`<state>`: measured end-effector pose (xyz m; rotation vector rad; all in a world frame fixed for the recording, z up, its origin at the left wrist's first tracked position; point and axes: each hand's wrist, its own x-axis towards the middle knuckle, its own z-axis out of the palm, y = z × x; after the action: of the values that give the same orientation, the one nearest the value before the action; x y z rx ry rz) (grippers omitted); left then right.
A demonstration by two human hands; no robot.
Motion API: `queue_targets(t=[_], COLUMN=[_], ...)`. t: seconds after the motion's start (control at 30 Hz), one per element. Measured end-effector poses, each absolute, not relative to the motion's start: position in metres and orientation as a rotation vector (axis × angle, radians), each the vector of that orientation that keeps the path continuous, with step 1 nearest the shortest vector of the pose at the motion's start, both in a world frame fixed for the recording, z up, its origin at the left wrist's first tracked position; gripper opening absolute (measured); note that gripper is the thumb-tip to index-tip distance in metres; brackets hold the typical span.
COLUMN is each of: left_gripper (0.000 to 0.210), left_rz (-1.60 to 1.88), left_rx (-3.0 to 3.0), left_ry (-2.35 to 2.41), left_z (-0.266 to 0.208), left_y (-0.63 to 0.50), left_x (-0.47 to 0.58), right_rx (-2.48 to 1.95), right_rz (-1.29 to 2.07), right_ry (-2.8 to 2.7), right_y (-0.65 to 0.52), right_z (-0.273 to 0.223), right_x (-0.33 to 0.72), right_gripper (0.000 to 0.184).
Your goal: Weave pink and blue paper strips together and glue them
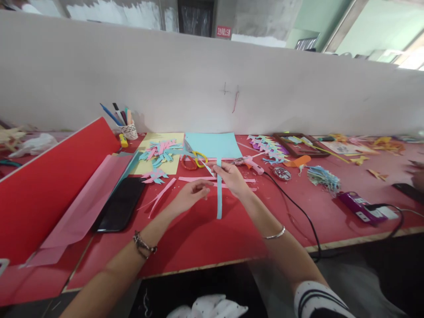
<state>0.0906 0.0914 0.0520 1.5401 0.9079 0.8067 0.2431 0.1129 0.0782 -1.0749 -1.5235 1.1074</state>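
My right hand [232, 176] pinches a long light blue paper strip [219, 201] between thumb and fingers; the strip hangs down over the table. A thin white pointed piece [208, 168] shows at these fingertips; I cannot tell what it is. Just left of the strip, my left hand [192, 193] is empty, its fingers loosely bent and thumb apart. Pink paper strips [162, 194] lie about and behind the hands. Beyond them rest scissors with red and yellow handles [195, 163] and a light blue sheet [212, 143]. Cut pink and blue pieces [160, 152] lie on a yellow sheet [142, 145].
A pink glue gun [253, 164] with a black cord lies right. A black phone [121, 205], pink sheets [84, 198] and a red board [56, 190] stand left. At right are a purple power strip [359, 207], a brown tray [319, 152] and another person's hand [418, 179].
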Motion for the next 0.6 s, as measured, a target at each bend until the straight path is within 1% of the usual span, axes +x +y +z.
queue_targets(t=[0.1,0.23,0.37,0.6], left_gripper=[0.030,0.021,0.025,0.031], left_rz=[0.791,0.735,0.716,0.596], left_rx=[1.500,1.454,1.388,1.309], left_ry=[0.852,0.775,0.747,0.756], left_z=[0.047,0.043,0.041,0.045], left_y=[0.089,0.085,0.083,0.087], left_x=[0.094,0.099,0.097,0.085], right_rx=[-1.061,-0.971,-0.938,-0.859], right_rz=[1.073,1.101,1.170,1.155], right_ry=[-1.433,-1.430,-1.437,-1.369], right_y=[0.107,0.092,0.085,0.097], right_z=[0.071,0.061,0.058,0.068], right_x=[0.243,0.232,0.225,0.236], right_gripper=[0.035,0.033,0.034,0.032])
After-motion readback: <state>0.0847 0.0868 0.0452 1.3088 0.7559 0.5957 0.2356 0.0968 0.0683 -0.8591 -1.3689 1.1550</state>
